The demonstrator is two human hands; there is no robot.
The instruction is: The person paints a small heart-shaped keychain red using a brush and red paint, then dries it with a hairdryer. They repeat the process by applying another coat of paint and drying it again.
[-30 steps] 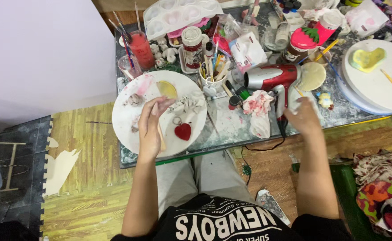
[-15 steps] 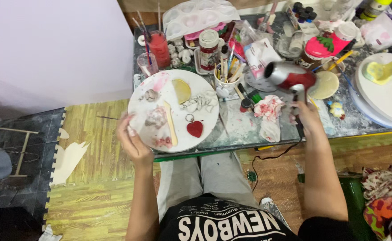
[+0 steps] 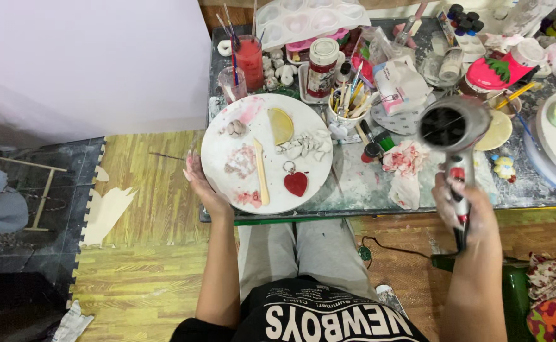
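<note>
Head view: seated person at a cluttered glass-topped craft table (image 3: 366, 183).
Right hand (image 3: 464, 212): closed around the handle of a red and silver hair dryer (image 3: 453, 126), now lifted off the table and held above its front edge; a second ago it lay flat among the clutter.
Left hand (image 3: 200, 180): has moved from the top of the round white plate (image 3: 227, 136) to its left rim, fingers curled on the edge.
Plate contents: red heart-shaped keyring piece (image 3: 295, 183), pale wooden stick (image 3: 261, 172), yellow half-round piece (image 3: 281, 125), small white clay pieces (image 3: 303, 145).
Assessment: the dryer appears readied for use on the plate's pieces.
Nearby: stained crumpled tissue (image 3: 406, 163).
</note>
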